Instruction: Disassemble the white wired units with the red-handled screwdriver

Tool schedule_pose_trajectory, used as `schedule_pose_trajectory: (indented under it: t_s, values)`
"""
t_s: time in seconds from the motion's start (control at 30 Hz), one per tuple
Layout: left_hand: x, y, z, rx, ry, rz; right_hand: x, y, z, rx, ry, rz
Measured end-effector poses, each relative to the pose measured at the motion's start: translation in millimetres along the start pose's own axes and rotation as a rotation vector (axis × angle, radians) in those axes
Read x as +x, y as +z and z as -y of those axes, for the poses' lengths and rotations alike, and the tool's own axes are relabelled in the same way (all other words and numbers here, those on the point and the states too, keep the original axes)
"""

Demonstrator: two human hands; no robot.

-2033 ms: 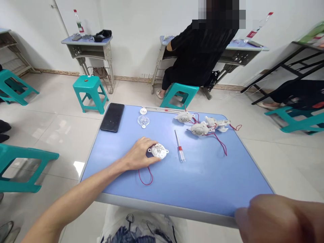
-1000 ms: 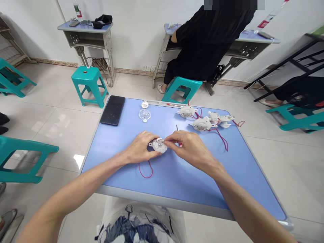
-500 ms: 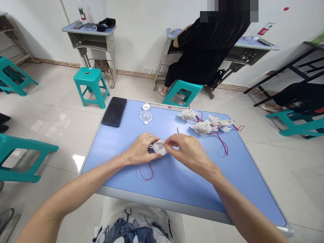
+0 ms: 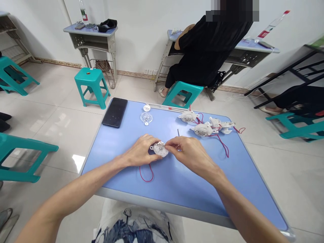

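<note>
My left hand [image 4: 143, 151] is closed around a clear plastic housing [image 4: 161, 149] with a small ring on its left side, held just over the blue desk. A red cord [image 4: 146, 181] loops out below that hand. At the housing's right edge, my right hand [image 4: 186, 148] has thumb and forefinger pinched together; whatever is between them is too small to make out. A thin metal rod [image 4: 178, 132] shows just beyond the right knuckles, and whether the hand touches it is hidden.
Beyond my hands on the desk [image 4: 121, 179] are a black phone [image 4: 114, 112], a clear plastic cover [image 4: 146, 117], a white disc [image 4: 146, 108] and several assembled housings [image 4: 203, 129] with red cords. A person in black [image 4: 210, 50] sits opposite on a green stool [image 4: 183, 93].
Both hands stay at the housing in nearly the same pose. The whole view has shifted very slightly downward.
</note>
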State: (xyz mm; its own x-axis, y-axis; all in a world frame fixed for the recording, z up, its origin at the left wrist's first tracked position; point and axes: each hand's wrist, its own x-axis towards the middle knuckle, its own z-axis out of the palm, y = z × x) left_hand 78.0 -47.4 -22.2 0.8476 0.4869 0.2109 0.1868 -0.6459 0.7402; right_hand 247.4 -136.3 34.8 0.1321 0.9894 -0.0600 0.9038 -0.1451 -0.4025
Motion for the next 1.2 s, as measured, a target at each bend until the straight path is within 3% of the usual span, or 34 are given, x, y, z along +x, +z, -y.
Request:
schedule_pose_trajectory:
  t_s: [0.5, 0.73, 1.2]
  values:
    - [1.0, 1.8, 2.9, 0.014, 0.003, -0.010, 14.6, -12.2, 10.1, -0.075, 0.093, 0.182]
    - [1.0, 0.5, 0.9, 0.015, 0.003, -0.010, 9.0, -3.8, 11.6, -0.170, 0.066, 0.116]
    - [1.1, 0.5, 1.2, 0.005, 0.011, -0.023, 8.0, 3.1, 1.7, -0.148, -0.051, 0.067]
